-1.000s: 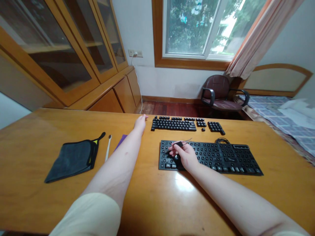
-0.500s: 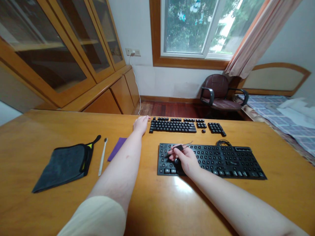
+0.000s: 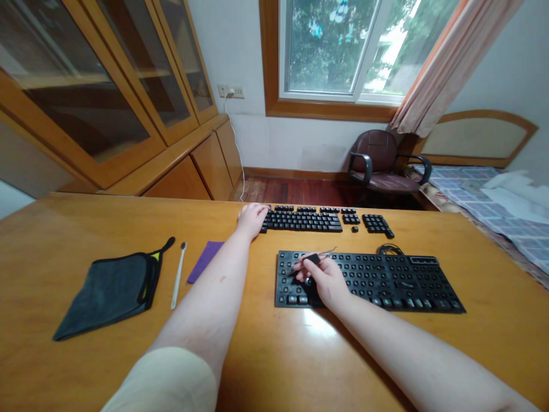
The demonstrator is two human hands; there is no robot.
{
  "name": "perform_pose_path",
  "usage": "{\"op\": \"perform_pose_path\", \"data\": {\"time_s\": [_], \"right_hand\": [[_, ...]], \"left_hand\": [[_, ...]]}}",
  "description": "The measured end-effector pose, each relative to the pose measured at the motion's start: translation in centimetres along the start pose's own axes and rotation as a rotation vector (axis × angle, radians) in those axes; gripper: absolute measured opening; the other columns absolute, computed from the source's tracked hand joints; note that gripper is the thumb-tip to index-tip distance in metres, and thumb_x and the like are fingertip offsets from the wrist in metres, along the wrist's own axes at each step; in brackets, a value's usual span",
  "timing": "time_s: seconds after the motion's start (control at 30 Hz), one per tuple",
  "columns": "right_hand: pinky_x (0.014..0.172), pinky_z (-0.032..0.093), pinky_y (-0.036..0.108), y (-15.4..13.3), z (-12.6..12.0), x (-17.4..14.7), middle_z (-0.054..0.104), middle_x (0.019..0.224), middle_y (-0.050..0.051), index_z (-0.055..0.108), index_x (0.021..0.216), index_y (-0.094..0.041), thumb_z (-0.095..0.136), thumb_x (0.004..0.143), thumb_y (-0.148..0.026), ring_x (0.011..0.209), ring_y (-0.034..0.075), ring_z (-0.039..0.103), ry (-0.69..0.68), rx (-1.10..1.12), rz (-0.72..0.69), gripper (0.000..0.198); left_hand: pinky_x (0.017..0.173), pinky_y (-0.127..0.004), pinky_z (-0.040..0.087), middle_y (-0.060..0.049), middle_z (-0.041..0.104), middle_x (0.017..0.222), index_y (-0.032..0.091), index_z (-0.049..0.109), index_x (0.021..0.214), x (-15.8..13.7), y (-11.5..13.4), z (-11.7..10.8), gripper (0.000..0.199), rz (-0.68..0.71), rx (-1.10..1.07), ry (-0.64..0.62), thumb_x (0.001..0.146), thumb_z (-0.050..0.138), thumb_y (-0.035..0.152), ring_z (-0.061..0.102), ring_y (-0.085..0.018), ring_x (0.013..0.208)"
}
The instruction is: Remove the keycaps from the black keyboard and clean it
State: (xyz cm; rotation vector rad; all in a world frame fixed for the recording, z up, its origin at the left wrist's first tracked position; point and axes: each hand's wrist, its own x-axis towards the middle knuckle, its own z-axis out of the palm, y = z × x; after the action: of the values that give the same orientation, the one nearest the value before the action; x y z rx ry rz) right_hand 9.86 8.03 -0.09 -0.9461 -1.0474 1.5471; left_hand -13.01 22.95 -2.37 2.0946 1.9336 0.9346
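A black keyboard base [image 3: 364, 280] lies on the desk with most of its keycaps off, its bare switches showing. Over its left part, my right hand [image 3: 328, 280] is closed on a keycap puller [image 3: 312, 258], a small black handle with thin wires. Beyond the base, loose black keycaps [image 3: 304, 220] are laid out in keyboard order. At their left end rests my left hand [image 3: 252, 218], palm down, fingers stretched onto the upper left caps. It touches them and holds nothing that I can see.
A folded grey cloth [image 3: 107, 292], a white toothbrush [image 3: 178, 277] and a purple cloth [image 3: 203, 260] lie on the left of the wooden desk [image 3: 266, 355]. A coiled cable [image 3: 389, 249] sits behind the base. Past the desk stands an office chair [image 3: 377, 160].
My left hand has shifted right, from beside the loose keycaps onto their left end. My right hand stays over the keyboard base with the keycap puller.
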Motion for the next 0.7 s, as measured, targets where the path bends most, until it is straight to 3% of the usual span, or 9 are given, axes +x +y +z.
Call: {"op": "perform_pose_path", "data": {"time_s": [0.7], "right_hand": [[0.053, 0.046, 0.026, -0.48, 0.26, -0.10, 0.069, 0.071, 0.004, 0.061, 0.082, -0.017, 0.069, 0.070, -0.043, 0.051, 0.012, 0.058, 0.001, -0.032, -0.021, 0.030]], "left_hand": [[0.096, -0.038, 0.033, 0.000, 0.066, 0.107, 0.029, 0.068, 0.101, -0.07, 0.41, 0.09, 0.029, 0.095, 0.060, -0.065, 0.081, 0.048, 0.028, 0.048, -0.023, 0.105]]}}
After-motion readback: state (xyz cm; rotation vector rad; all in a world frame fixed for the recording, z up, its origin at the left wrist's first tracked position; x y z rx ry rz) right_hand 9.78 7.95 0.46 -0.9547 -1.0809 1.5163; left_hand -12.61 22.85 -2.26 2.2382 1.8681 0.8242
